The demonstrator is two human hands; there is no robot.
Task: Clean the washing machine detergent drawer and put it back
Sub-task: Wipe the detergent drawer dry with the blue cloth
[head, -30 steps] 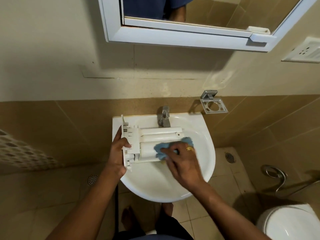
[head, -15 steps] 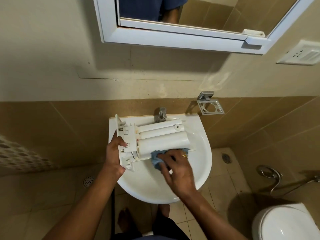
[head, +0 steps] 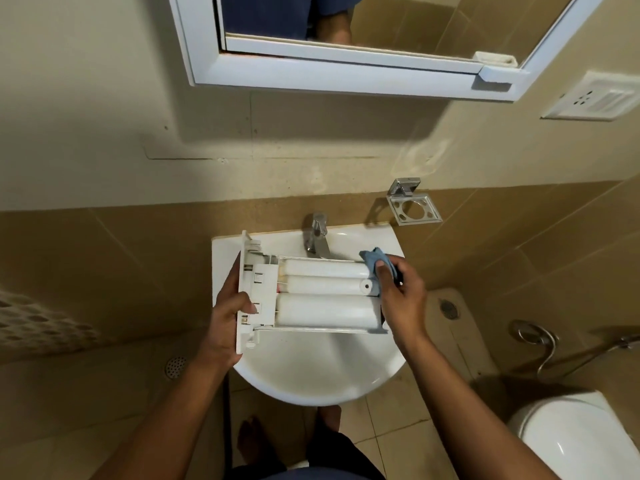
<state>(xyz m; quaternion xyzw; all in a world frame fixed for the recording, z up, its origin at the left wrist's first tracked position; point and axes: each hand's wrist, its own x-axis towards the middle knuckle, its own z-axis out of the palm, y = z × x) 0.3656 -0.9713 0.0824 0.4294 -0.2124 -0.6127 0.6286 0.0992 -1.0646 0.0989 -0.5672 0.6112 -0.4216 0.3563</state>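
Note:
The white detergent drawer (head: 322, 299) is held upside down over the white sink (head: 311, 372), its rounded undersides facing up. My left hand (head: 227, 318) grips the drawer's front panel at the left end. My right hand (head: 401, 299) holds a blue cloth (head: 375, 263) pressed against the drawer's right end, near the far corner. Part of the cloth is hidden under my fingers.
A chrome tap (head: 317, 239) stands at the back of the sink, just behind the drawer. A metal holder (head: 412, 206) is fixed to the wall at the right. A toilet (head: 581, 441) sits at lower right, a mirror cabinet (head: 346, 74) hangs above.
My right hand with the cloth has moved from the drawer's near side to its far right end. The drawer has been levelled and turned slightly in my left hand.

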